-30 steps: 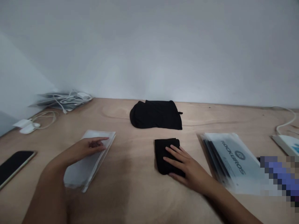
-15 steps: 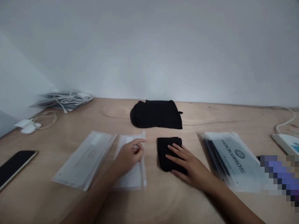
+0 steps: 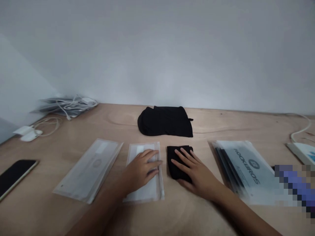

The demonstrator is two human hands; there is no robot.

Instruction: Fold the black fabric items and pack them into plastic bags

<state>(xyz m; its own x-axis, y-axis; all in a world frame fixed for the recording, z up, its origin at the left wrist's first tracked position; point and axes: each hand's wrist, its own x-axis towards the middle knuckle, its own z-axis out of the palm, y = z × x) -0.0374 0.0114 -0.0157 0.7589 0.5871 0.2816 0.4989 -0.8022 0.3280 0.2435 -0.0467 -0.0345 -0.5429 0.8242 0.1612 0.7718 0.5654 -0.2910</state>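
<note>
My left hand [image 3: 140, 172] lies flat on a clear plastic zip bag [image 3: 142, 195], its fingertips near the bag's right edge. My right hand [image 3: 195, 173] rests spread on a folded black cloth [image 3: 174, 165], covering most of it. The cloth sits on the plywood table [image 3: 118, 123], just right of the zip bag and not touching it. Left of the zip bag lies a second, frosted plastic bag [image 3: 88, 170]. Neither hand grips anything.
A stack of ROCKBROS-printed bags [image 3: 246, 167] lies right of my right hand. A black fabric bundle [image 3: 164, 121] sits at the back. A phone [image 3: 17, 175], white cables [image 3: 69, 105] and a white box [image 3: 301, 152] lie around the table's sides.
The zip bag has been separated from the frosted bag and now lies further right, with my left hand moved onto it. My right hand stays on the black cloth.
</note>
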